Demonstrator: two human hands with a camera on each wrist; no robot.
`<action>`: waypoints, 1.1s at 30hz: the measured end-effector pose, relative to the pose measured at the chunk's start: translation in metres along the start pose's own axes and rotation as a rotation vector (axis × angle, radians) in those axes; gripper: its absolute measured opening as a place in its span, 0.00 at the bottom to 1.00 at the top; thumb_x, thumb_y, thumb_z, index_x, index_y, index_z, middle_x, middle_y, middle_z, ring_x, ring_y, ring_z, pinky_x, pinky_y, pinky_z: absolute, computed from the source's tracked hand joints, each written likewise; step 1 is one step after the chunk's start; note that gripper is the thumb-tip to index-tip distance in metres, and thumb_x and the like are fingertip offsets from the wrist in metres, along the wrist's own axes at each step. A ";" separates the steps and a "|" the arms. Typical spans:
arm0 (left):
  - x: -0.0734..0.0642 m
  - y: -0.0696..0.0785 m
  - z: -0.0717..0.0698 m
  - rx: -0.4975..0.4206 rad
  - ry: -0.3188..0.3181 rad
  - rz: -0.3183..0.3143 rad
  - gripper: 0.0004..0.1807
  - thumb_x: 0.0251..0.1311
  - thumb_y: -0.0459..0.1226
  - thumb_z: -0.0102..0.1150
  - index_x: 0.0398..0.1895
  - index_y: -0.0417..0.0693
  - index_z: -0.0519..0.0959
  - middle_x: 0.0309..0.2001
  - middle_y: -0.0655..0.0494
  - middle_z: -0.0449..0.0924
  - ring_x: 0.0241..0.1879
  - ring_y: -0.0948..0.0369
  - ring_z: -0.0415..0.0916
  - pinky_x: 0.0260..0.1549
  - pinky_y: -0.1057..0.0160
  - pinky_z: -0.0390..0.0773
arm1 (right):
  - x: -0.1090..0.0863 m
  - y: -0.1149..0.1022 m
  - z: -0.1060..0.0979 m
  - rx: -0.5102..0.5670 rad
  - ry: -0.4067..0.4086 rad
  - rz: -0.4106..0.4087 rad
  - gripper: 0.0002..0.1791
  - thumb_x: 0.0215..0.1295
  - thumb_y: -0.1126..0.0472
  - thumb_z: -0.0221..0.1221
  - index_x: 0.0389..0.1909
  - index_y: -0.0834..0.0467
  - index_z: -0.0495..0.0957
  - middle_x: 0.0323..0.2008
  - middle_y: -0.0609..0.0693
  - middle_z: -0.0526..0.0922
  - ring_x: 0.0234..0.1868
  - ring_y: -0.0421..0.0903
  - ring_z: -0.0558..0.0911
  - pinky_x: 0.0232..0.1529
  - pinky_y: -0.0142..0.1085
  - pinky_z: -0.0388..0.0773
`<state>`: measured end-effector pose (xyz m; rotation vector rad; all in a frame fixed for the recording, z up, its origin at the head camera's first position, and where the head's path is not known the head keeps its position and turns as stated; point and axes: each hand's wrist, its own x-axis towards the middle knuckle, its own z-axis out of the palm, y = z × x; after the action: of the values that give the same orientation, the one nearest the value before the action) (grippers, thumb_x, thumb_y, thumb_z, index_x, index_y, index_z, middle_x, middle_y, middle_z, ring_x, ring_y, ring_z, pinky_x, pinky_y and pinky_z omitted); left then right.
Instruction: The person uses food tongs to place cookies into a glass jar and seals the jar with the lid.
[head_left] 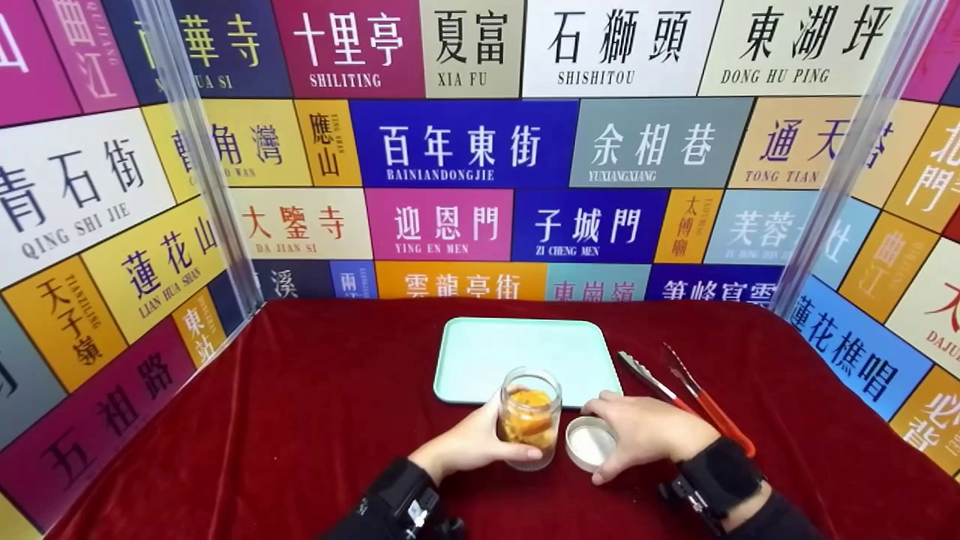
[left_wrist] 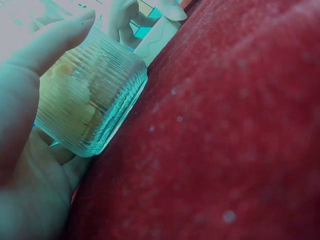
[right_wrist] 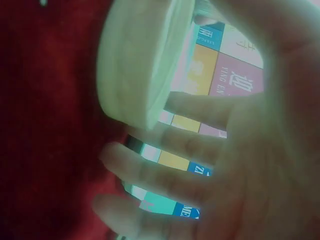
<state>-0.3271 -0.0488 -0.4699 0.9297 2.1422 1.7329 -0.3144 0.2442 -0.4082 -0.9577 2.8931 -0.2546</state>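
My left hand [head_left: 480,439] grips a ribbed clear glass jar [head_left: 546,439] by its side, thumb across the front. The jar stands upright without a cover, and orange and yellow pieces [head_left: 529,412] fill much of it. Just to its right, a round pale jar lid [head_left: 589,444] lies with its hollow side up on the red cloth. My right hand [head_left: 645,431] holds the lid between thumb and fingers, at its right and far edges. In the right wrist view the lid's side wall [right_wrist: 130,65] shows close up, with the index fingertip at its rim.
A mint-green tray [head_left: 480,352] lies behind the jar. Metal tongs with red handles [head_left: 712,412] rest at the right, beyond my right hand. Dark red cloth [head_left: 300,420] covers the table, and walls with colourful printed signs [head_left: 465,142] enclose it.
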 end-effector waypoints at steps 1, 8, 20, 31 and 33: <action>0.000 0.000 0.000 0.000 0.001 -0.002 0.48 0.58 0.39 0.81 0.78 0.57 0.62 0.63 0.65 0.80 0.64 0.64 0.76 0.72 0.60 0.67 | 0.000 -0.001 0.001 -0.001 -0.001 0.002 0.44 0.37 0.33 0.82 0.52 0.52 0.79 0.41 0.42 0.77 0.37 0.41 0.79 0.40 0.42 0.79; 0.000 0.000 0.000 0.000 0.004 0.005 0.49 0.57 0.38 0.81 0.79 0.49 0.61 0.63 0.65 0.81 0.64 0.64 0.77 0.72 0.60 0.67 | 0.000 0.000 -0.002 0.047 -0.008 0.007 0.38 0.39 0.36 0.83 0.45 0.50 0.77 0.37 0.40 0.77 0.35 0.40 0.77 0.37 0.40 0.77; 0.001 0.000 0.000 0.014 0.002 0.001 0.48 0.58 0.40 0.81 0.78 0.59 0.63 0.64 0.66 0.79 0.65 0.65 0.76 0.72 0.61 0.67 | -0.004 0.009 -0.023 0.168 0.142 -0.165 0.38 0.49 0.46 0.81 0.58 0.62 0.81 0.50 0.49 0.82 0.49 0.49 0.81 0.50 0.42 0.80; 0.002 -0.001 0.000 -0.008 -0.019 0.014 0.46 0.59 0.40 0.80 0.78 0.57 0.63 0.63 0.65 0.80 0.64 0.64 0.77 0.70 0.61 0.69 | -0.008 0.010 -0.042 0.224 0.304 -0.208 0.40 0.52 0.47 0.81 0.64 0.58 0.79 0.56 0.45 0.81 0.53 0.45 0.81 0.55 0.44 0.81; 0.002 -0.001 -0.001 -0.014 -0.024 0.013 0.46 0.59 0.40 0.80 0.78 0.55 0.63 0.63 0.65 0.80 0.64 0.63 0.77 0.70 0.61 0.70 | -0.009 0.008 -0.045 0.228 0.325 -0.216 0.40 0.52 0.47 0.81 0.64 0.58 0.79 0.56 0.44 0.81 0.54 0.44 0.80 0.55 0.43 0.81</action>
<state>-0.3295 -0.0483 -0.4701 0.9576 2.1114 1.7320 -0.3178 0.2621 -0.3656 -1.2894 2.9418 -0.8068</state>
